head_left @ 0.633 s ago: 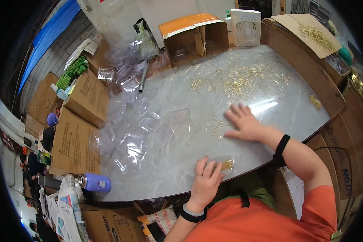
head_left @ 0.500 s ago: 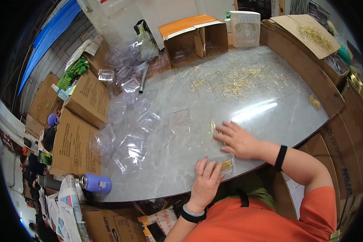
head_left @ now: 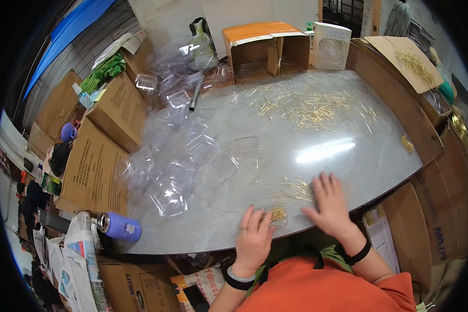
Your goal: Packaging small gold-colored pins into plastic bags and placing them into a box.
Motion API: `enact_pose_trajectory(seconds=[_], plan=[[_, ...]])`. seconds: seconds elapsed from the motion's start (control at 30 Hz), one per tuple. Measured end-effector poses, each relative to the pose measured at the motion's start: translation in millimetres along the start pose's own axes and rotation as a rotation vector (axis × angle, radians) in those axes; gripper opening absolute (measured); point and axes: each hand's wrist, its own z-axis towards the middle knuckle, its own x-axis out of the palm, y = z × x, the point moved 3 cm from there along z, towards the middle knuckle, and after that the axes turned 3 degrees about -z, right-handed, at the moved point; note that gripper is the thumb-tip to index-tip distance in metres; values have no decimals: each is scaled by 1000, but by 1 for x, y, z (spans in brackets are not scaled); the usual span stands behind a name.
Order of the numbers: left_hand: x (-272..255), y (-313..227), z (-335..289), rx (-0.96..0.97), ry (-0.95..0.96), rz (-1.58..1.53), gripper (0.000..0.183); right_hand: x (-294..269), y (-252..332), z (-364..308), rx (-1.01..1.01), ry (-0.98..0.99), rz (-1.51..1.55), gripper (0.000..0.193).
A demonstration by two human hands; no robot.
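Near the front edge of the table, my left hand (head_left: 254,238) is closed over the left end of a small clear plastic box (head_left: 282,221). Its fingers cover part of the box and hold it against the tabletop. Thin gold metal pins (head_left: 278,212) lie bunched in the box's visible end. To the right, my right hand (head_left: 328,205) is open, fingers spread, low over the table. Beside its fingers is a loose cluster of gold pins (head_left: 297,189). A larger heap of such pins (head_left: 317,112) spreads across the far part of the table.
Many clear plastic cases (head_left: 177,151) are piled on the left, with a dark tube (head_left: 195,94) among them. A purple bottle (head_left: 120,226) lies at the front left. Cardboard boxes (head_left: 96,169) border the left side; an orange-topped carton (head_left: 265,32) and white fan (head_left: 332,47) stand behind.
My right hand has moved right and nearer to me, and a cluster of gold pins now lies fanned out beside it. My left hand stays at the box. The whole view has shifted slightly.
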Motion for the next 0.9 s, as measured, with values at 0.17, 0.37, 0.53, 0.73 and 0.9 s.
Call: enact_pose_trajectory(seconds=[0.17, 0.37, 0.53, 0.73, 0.9], plan=[[2, 3, -3, 72, 2, 17, 40, 9, 34, 23, -265, 91, 58, 61], [-2, 10, -5, 101, 36, -38, 47, -31, 34, 70, -395, 339, 279, 46], [-3, 12, -6, 124, 25, -26, 46, 3, 61, 140, -486, 351, 247, 38], [0, 9, -7, 127, 9, -40, 44, 45, 70, 168, -657, 165, 103, 45], [-3, 9, -11, 173, -94, -83, 41, 19, 50, 127, -831, 276, 31, 49]])
